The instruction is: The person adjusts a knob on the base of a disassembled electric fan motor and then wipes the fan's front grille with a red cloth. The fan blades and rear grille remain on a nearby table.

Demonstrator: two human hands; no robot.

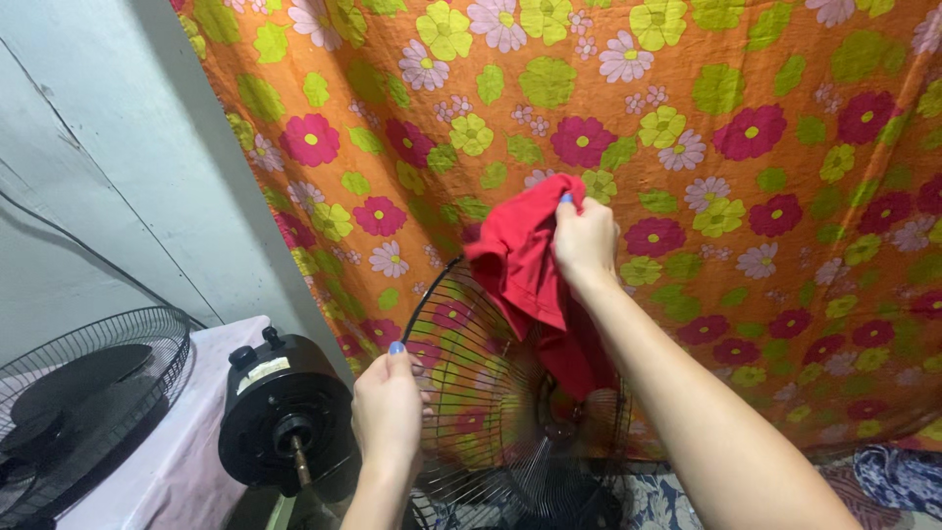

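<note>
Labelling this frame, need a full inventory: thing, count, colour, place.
fan grille: 1, black wire, centre bottom, held upright
red cloth: 1, red, on the grille's upper edge
fan motor: 1, black, bare shaft, lower left
second grille with blades: 1, black, far left on a pale cover
pale cover: 1, whitish, lower left
floral sheet: 1, orange with pink, green and white flowers, hanging behind
wall: 1, grey, left
left hand: 1, fingers gripping the grille's left rim
right hand: 1, clutching the red cloth
</note>
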